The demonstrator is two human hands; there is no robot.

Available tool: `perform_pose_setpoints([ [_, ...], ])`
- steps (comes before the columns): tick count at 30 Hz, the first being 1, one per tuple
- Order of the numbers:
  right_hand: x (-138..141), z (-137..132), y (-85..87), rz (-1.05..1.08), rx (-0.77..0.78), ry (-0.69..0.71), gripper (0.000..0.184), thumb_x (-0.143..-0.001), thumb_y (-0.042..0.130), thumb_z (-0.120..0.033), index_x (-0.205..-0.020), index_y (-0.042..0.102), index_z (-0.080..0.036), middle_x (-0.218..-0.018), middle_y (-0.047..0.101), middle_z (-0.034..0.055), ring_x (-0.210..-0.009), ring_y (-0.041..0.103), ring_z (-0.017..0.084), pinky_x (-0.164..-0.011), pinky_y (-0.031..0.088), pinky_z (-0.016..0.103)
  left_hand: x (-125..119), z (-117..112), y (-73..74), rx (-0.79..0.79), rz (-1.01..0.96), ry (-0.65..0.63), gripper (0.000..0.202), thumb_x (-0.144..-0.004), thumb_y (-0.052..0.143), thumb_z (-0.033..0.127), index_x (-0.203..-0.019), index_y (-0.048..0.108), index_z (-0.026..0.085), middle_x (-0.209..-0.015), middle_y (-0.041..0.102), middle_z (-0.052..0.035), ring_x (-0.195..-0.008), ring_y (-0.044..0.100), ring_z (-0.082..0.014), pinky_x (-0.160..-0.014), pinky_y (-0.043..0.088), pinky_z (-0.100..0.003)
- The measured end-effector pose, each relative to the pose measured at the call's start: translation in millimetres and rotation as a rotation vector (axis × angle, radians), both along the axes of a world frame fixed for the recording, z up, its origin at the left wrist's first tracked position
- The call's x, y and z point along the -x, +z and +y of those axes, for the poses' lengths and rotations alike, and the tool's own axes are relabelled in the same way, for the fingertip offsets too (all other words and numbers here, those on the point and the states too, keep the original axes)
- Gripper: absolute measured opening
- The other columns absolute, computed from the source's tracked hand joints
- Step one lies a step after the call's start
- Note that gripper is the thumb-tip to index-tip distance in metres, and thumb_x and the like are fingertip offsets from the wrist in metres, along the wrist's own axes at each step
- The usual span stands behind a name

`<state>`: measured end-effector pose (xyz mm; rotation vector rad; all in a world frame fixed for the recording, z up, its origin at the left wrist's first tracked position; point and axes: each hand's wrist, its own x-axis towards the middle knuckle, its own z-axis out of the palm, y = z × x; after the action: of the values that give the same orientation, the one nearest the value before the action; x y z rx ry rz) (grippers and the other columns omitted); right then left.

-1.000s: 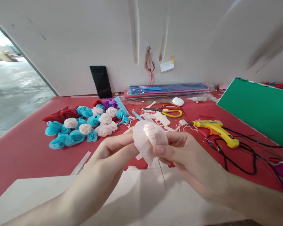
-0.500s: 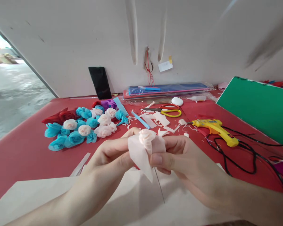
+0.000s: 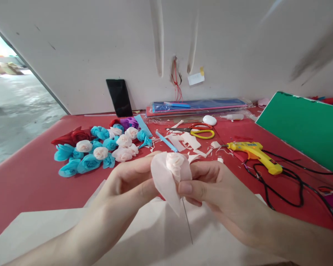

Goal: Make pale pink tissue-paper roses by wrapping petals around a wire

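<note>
A pale pink paper flower (image 3: 174, 162) on a thin wire stem (image 3: 187, 221) is held up between both hands. My right hand (image 3: 208, 184) pinches its base, the thumb pressed over the paper just above the wire. Wrapped partly around the bud is a loose pale pink paper petal (image 3: 165, 184), its pointed end hanging down on the left. The fingers of my left hand (image 3: 133, 184) close on that petal's left edge; some fingertips are hidden behind the paper. Below lies a large pale sheet (image 3: 44, 229).
Blue, white and red paper flowers (image 3: 91, 164) cluster at the left. Scissors (image 3: 202, 133), a light blue pen (image 3: 166, 141) and paper scraps lie at the centre. A yellow glue gun (image 3: 252, 153) with a black cord rests at the right, near a green board (image 3: 302, 125).
The petal has fanned out into a rounder shape around the bud's left side. Both hands keep their grip in nearly the same place, and the camera view has shifted slightly.
</note>
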<state>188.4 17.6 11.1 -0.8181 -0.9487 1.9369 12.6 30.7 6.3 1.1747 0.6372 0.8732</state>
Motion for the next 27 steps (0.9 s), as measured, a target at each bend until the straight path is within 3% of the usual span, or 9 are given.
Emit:
perform_pose_setpoints([
  [5, 0.8, -0.5, 0.5, -0.016, 0.036, -0.011, 0.01, -0.063, 0.085, -0.02, -0.061, 0.076, -0.024, -0.054, 0.055, -0.0066, -0.054, 0.041, 0.007, -0.058, 0.036, 0.019, 2.7, 1.6, -3.6, -0.015, 0.014, 0.017, 0.013, -0.082, 0.068, 0.026, -0.076, 0.079, 0.03, -0.071, 0.07, 0.0035, -0.066, 0.059, -0.0153, -0.067, 0.052, -0.023],
  [9, 0.5, -1.8, 1.9, -0.045, 0.003, -0.008, 0.007, -0.065, 0.085, -0.023, -0.068, 0.078, -0.024, -0.061, 0.062, -0.0049, -0.059, 0.047, 0.008, -0.063, 0.039, 0.023, 1.8, 3.4, -3.3, -0.004, 0.02, 0.052, 0.014, -0.082, 0.065, 0.034, -0.082, 0.079, 0.032, -0.069, 0.071, -0.0016, -0.08, 0.066, -0.0271, -0.067, 0.053, -0.034],
  [12, 0.4, -2.6, 2.5, -0.036, -0.001, -0.006, 0.007, -0.065, 0.084, -0.023, -0.068, 0.078, -0.024, -0.061, 0.062, -0.0057, -0.058, 0.045, 0.007, -0.064, 0.038, 0.023, -0.1, 6.1, -0.1, 0.005, 0.012, 0.065, 0.017, -0.082, 0.063, 0.037, -0.086, 0.079, 0.032, -0.071, 0.072, -0.0028, -0.088, 0.066, -0.0302, -0.069, 0.053, -0.037],
  [17, 0.5, -4.0, 2.3, -0.026, 0.023, -0.012, 0.008, -0.065, 0.085, -0.023, -0.07, 0.078, -0.023, -0.065, 0.064, -0.0054, -0.061, 0.048, 0.007, -0.063, 0.038, 0.021, -1.1, 5.9, 2.9, -0.015, -0.008, 0.06, 0.016, -0.082, 0.064, 0.036, -0.086, 0.079, 0.032, -0.074, 0.072, -0.0026, -0.089, 0.065, -0.0296, -0.07, 0.053, -0.037],
  [22, 1.2, -5.4, 2.5, -0.05, 0.03, -0.014, 0.01, -0.064, 0.086, -0.026, -0.071, 0.078, -0.023, -0.07, 0.067, -0.0038, -0.065, 0.054, 0.009, -0.061, 0.039, 0.022, -0.6, 0.6, -0.7, -0.039, -0.034, 0.03, 0.015, -0.078, 0.072, 0.027, -0.082, 0.08, 0.039, -0.078, 0.071, 0.0035, -0.082, 0.062, -0.0217, -0.075, 0.051, -0.03],
  [27, 1.5, -6.8, 4.2, -0.061, 0.01, -0.044, 0.009, -0.064, 0.086, -0.02, -0.065, 0.077, -0.023, -0.063, 0.064, -0.0064, -0.061, 0.05, 0.006, -0.059, 0.037, 0.018, -0.3, 0.3, -1.1, -0.019, -0.046, -0.05, 0.009, -0.077, 0.075, 0.036, -0.081, 0.08, 0.042, -0.064, 0.068, 0.004, -0.075, 0.06, -0.0209, -0.08, 0.051, -0.029],
])
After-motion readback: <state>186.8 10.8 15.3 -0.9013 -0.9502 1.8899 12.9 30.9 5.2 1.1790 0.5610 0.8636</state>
